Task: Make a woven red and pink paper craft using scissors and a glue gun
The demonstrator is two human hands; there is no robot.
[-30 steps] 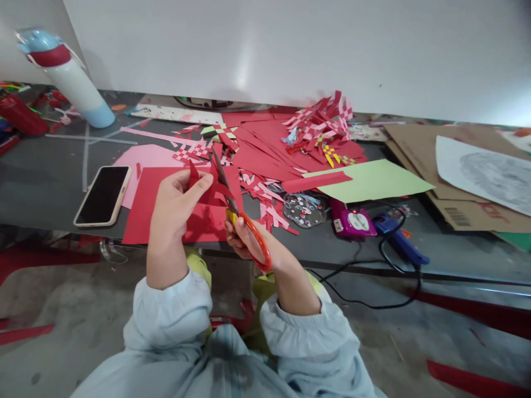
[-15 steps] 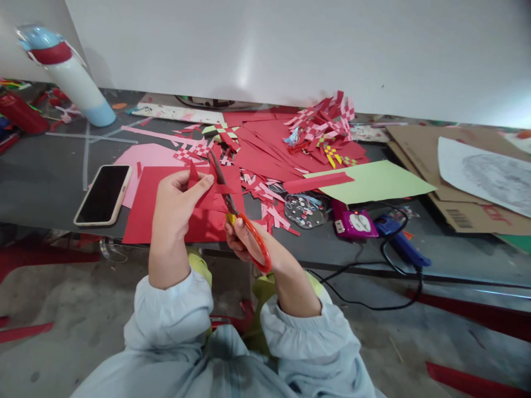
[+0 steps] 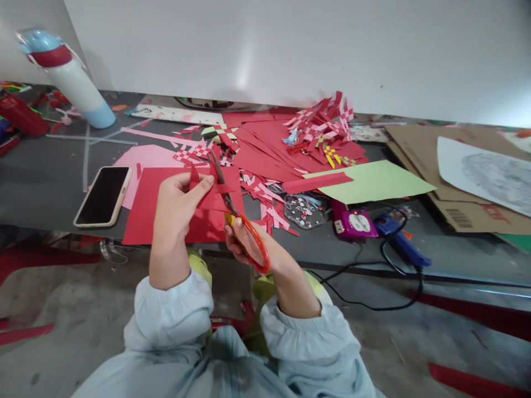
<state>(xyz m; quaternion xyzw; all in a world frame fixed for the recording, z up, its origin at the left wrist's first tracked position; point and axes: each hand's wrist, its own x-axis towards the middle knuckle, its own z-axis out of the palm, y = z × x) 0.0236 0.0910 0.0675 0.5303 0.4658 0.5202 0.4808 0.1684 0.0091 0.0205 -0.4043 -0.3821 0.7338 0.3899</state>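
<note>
Clearly, left hand (image 3: 176,202) pinches red paper (image 3: 213,199), right hand (image 3: 237,247) grips scissors (image 3: 256,239), seemingly open; phone (image 3: 103,196) nearby.

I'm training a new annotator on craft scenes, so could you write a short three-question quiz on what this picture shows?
1. True or false: the right hand holds the scissors.
2. What does the left hand pinch? A) a pencil B) a red paper piece C) a ruler
3. Fill the gap: the phone lies screen-up on the table, to the person's ____ of the left hand.

Key: 1 true; 2 B; 3 left.
</note>
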